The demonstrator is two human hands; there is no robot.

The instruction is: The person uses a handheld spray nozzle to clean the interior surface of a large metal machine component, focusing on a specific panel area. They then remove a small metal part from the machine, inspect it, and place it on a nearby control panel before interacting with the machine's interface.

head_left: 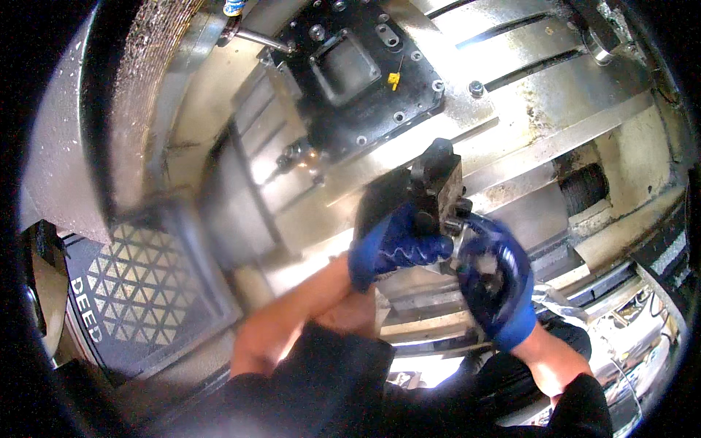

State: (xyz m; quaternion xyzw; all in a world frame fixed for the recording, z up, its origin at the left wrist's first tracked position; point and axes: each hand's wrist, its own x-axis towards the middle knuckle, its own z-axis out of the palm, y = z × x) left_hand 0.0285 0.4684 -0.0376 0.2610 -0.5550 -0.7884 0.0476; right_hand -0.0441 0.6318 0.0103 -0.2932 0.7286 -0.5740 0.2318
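Observation:
A dark metal block [440, 179] with round bosses or bolt heads on its side is held up in front of me, tilted. My left hand [398, 252], in a blue glove, wraps round its lower left part. At the block's lower right, my right hand [500, 274], also blue-gloved, is closed with its fingertips against a small silvery piece [458, 239]. Motion blur and the fingers hide what that piece is. Beyond the hands, a black fixture plate [376, 120] with a square pocket and several bolt holes lies on the slotted machine table [526, 47].
A yellow tag-like piece [394, 80] lies on the plate. A steel rod [263, 39] reaches in beside it. A bolt head [476, 88] stands up from the table. At left are a chip-covered machine wall [150, 87] and a patterned dark mat [146, 285].

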